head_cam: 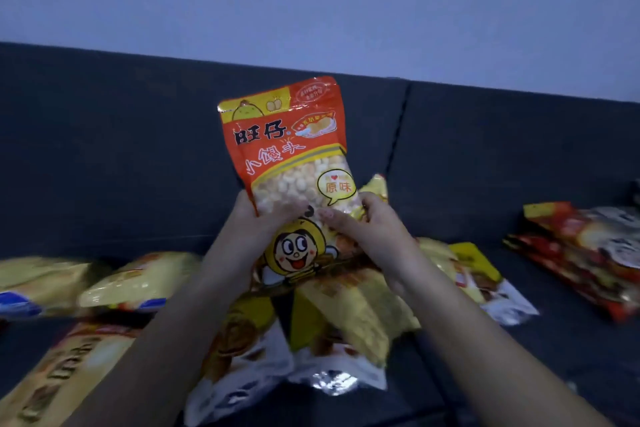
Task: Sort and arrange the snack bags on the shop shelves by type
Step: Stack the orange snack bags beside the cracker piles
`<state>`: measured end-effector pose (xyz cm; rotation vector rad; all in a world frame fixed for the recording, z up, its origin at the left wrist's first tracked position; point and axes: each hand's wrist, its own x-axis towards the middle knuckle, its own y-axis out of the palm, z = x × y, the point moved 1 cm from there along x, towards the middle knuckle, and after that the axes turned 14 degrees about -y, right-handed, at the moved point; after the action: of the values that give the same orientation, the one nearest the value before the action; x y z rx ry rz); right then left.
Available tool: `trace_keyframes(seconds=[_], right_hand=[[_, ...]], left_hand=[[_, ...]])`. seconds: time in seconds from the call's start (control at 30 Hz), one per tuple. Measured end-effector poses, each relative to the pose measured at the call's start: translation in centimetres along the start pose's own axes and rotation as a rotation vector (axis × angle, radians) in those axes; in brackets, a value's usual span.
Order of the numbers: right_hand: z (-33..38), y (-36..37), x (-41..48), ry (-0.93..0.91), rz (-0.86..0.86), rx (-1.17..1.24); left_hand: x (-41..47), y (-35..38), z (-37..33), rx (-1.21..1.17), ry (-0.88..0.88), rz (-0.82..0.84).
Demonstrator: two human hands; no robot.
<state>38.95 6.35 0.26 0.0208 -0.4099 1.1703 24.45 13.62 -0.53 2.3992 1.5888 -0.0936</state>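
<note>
An orange and yellow snack bag with a cartoon face and a clear window of small round biscuits stands upright in the middle of the view. My left hand grips its left edge, thumb across the front. My right hand grips its right edge the same way. Under my forearms lies a heap of yellow snack bags. More yellow bags lie to the left, and a large yellow bag sits at the bottom left. A stack of red bags lies at the right.
All the bags rest on the seat of a dark blue-grey sofa. Its backrest rises behind the held bag, with a seam between two cushions right of centre. A plain pale wall fills the top.
</note>
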Motion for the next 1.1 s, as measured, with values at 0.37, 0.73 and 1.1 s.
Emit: trace_keyframes(seconds=[0.37,0.73,1.1], right_hand=[[-3.5,-28.9,-9.7,0.189,-0.315,-0.088],[-10.6,-42.8,-8.7,0.265,-0.428,-0.092],[-15.4,-55.1,0.6,0.22,-0.271,-0.63]], left_hand=[[-1.3,30.4,8.4,0.08,-0.134,0.388],[3.2,45.5,13.1,0.178,-0.132,0.458],[11.2,57.5,15.1,0.179,-0.129,0.453]])
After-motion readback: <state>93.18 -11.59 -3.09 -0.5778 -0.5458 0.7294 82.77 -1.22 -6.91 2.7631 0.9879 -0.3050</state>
